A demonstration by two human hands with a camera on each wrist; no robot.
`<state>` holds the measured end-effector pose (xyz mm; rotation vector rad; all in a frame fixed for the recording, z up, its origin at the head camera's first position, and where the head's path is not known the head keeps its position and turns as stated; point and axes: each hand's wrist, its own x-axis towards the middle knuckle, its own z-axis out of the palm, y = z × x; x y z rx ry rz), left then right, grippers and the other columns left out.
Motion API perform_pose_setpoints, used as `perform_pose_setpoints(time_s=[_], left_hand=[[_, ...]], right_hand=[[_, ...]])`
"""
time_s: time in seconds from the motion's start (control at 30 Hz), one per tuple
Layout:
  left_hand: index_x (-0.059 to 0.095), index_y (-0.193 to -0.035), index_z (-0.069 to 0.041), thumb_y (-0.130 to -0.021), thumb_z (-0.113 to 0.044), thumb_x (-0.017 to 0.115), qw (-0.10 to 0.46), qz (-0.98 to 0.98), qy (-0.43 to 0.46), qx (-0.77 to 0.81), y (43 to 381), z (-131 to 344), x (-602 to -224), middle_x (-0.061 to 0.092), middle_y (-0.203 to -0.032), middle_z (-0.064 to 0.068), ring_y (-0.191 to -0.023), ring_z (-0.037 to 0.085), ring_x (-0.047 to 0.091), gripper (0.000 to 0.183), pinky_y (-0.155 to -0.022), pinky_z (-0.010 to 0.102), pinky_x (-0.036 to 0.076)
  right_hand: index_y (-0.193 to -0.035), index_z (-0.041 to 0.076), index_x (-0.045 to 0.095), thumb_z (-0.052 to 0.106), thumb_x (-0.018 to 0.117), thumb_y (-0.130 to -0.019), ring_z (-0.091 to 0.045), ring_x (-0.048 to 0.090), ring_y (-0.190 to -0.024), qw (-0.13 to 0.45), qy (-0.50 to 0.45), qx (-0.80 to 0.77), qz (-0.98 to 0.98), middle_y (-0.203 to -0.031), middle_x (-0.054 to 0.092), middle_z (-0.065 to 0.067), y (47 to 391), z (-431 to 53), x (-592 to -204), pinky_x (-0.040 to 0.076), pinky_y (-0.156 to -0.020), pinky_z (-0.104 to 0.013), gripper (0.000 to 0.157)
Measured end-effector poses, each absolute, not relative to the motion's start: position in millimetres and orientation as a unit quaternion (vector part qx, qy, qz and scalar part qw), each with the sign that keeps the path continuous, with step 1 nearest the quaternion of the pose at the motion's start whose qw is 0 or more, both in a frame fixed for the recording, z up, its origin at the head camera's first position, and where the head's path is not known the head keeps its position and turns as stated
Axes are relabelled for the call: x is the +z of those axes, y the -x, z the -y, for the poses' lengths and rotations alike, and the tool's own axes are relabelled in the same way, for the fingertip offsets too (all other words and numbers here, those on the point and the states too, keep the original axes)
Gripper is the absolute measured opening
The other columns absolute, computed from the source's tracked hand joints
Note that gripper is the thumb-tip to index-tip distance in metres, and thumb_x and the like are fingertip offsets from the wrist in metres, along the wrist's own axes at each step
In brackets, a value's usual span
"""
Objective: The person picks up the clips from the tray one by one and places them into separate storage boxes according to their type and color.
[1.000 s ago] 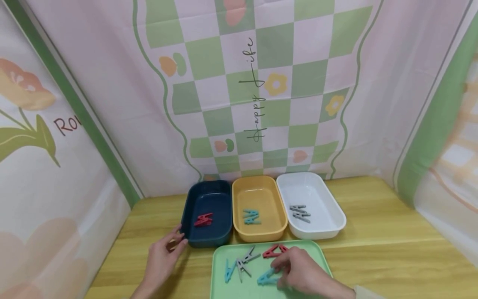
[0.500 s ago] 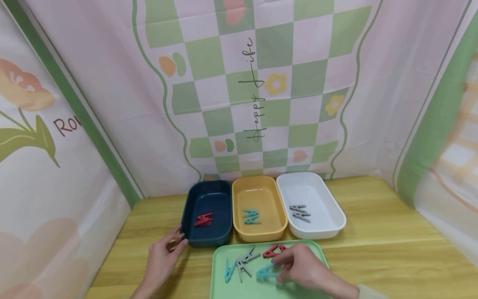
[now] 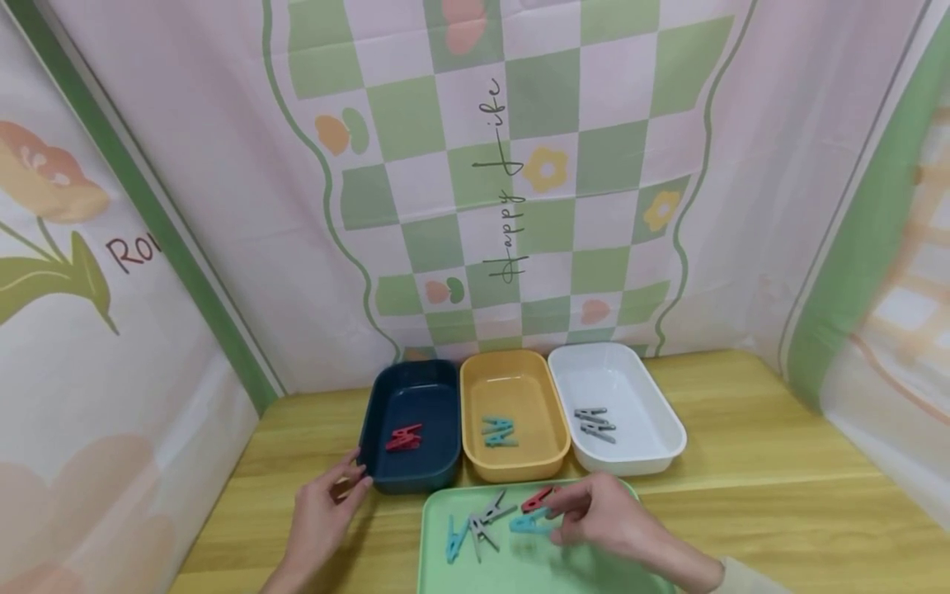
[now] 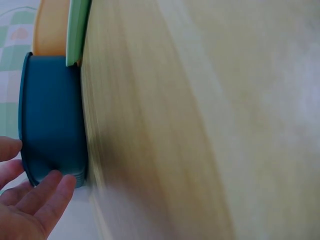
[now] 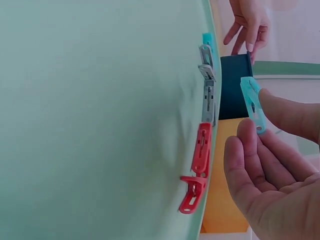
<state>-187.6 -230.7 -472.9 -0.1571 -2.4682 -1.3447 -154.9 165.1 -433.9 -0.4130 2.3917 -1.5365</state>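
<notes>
Between thumb and fingers, my right hand (image 3: 604, 520) pinches a light-blue clothespin (image 3: 529, 521), lifted a little above the green tray (image 3: 438, 569). The right wrist view shows the same blue clothespin (image 5: 254, 104) held clear of the tray's surface. Red clothespins (image 5: 201, 150) lie on the tray just behind it, partly covered by the right hand in the head view. Farther left on the tray are grey clothespins (image 3: 484, 528) and another blue clothespin (image 3: 456, 540). My left hand (image 3: 326, 511) touches the near left corner of the dark blue bin (image 3: 416, 478) with its fingers, seen close in the left wrist view (image 4: 37, 205).
Side by side behind the tray stand the dark blue bin with red clothespins (image 3: 404, 437), a yellow bin (image 3: 519, 470) with blue ones, and a white bin (image 3: 631, 462) with grey ones. A patterned cloth (image 3: 519, 206) hangs behind the wooden table (image 3: 779, 478).
My right hand has raised the blue clothespin off the tray and moved it slightly away from me, towards the red ones. The left hand stays at the dark blue bin.
</notes>
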Motion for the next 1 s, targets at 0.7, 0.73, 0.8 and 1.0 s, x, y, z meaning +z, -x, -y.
perform_pose_setpoints(time_s=[0.7, 0.73, 0.8, 1.0], left_hand=[[0.069, -0.100, -0.009, -0.084, -0.011, 0.073, 0.163, 0.869, 0.047, -0.465, 189, 231, -473, 0.056, -0.132, 0.006, -0.099, 0.019, 0.065, 0.016, -0.075, 0.023, 0.057], [0.069, -0.100, -0.009, -0.084, -0.011, 0.073, 0.161, 0.869, 0.046, -0.465, 188, 231, -473, 0.055, -0.133, 0.007, -0.100, 0.019, 0.065, 0.016, -0.075, 0.023, 0.057], [0.069, -0.101, -0.009, -0.085, -0.011, 0.073, 0.157, 0.870, 0.045, -0.465, 188, 231, -473, 0.055, -0.133, 0.006, -0.101, 0.020, 0.065, 0.017, -0.076, 0.023, 0.057], [0.069, -0.101, -0.010, -0.085, -0.012, 0.073, 0.153, 0.869, 0.043, -0.469, 189, 230, -472, 0.055, -0.133, 0.006, -0.101, 0.021, 0.064, 0.016, -0.076, 0.024, 0.057]], right_hand=[[-0.100, 0.002, 0.072, 0.016, 0.085, -0.067, -0.021, 0.065, -0.076, 0.091, 0.138, -0.545, -0.822, -0.087, 0.072, -0.008, 165, -168, -409, 0.057, -0.061, -0.027, 0.038], [-0.100, 0.002, 0.072, 0.016, 0.085, -0.068, -0.021, 0.065, -0.076, 0.089, 0.137, -0.545, -0.823, -0.087, 0.072, -0.008, 165, -168, -408, 0.056, -0.061, -0.027, 0.037], [-0.099, 0.003, 0.073, 0.017, 0.085, -0.068, -0.021, 0.065, -0.077, 0.087, 0.133, -0.545, -0.823, -0.088, 0.072, -0.008, 166, -168, -406, 0.056, -0.061, -0.026, 0.036], [-0.100, 0.005, 0.073, 0.019, 0.085, -0.068, -0.021, 0.064, -0.080, 0.079, 0.126, -0.544, -0.826, -0.094, 0.071, -0.010, 169, -168, -400, 0.056, -0.067, -0.027, 0.037]])
